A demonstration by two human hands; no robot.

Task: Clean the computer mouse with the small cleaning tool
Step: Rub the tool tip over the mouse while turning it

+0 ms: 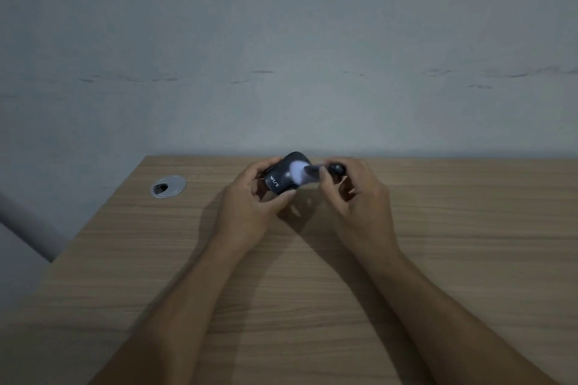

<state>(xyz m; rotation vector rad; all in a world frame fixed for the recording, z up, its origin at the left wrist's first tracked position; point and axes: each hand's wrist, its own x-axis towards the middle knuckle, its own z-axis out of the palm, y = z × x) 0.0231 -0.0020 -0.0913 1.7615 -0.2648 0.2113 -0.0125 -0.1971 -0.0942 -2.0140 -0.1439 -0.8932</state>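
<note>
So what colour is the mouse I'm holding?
Black mouse with white lettering, seen in the head view.

My desk (438,259) is light wood with a fine horizontal grain. Set into its top near the far left corner is a round silver cable grommet (168,186) with a dark opening. Behind the desk rises a plain grey wall (281,40), faintly scuffed. Left of the desk, a pale band (28,225) slants down the wall.

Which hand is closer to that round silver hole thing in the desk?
Left. The left hand, holding the mouse, is just right of the silver grommet; the right hand, holding the cleaning tool, is farther right.
</note>
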